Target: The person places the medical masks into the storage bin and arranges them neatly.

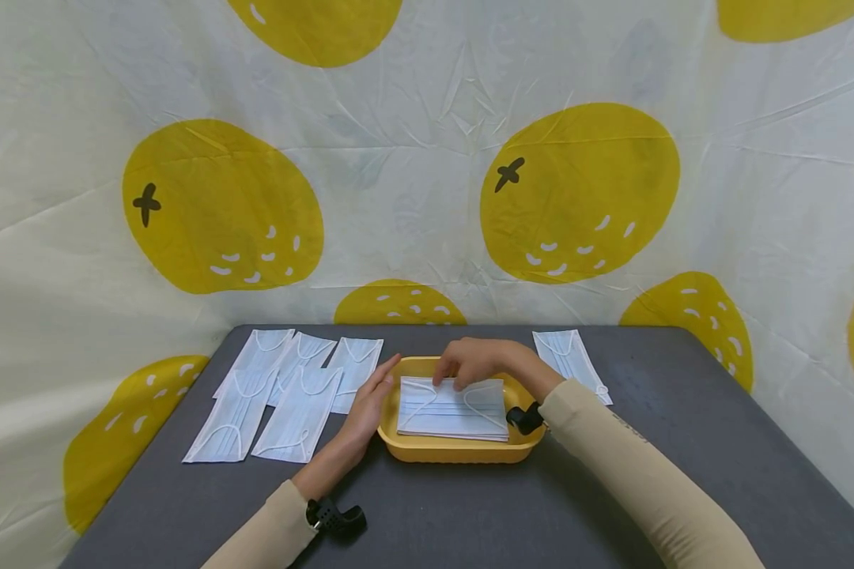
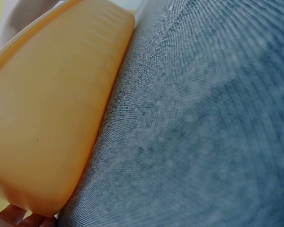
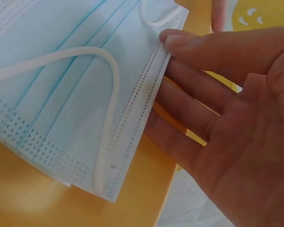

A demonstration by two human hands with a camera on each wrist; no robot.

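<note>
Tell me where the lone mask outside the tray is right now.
In the head view, the single pale blue pleated face mask lies flat on the grey table, right of the yellow plastic tray, just behind the right forearm.

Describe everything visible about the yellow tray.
The yellow tray is a shallow, rounded-corner dish, apparently smooth plastic, sitting flat on the grey table. A stack of pale blue masks lies inside it. The left hand rests flat against its left side; the right hand touches the stack's far edge.
</note>
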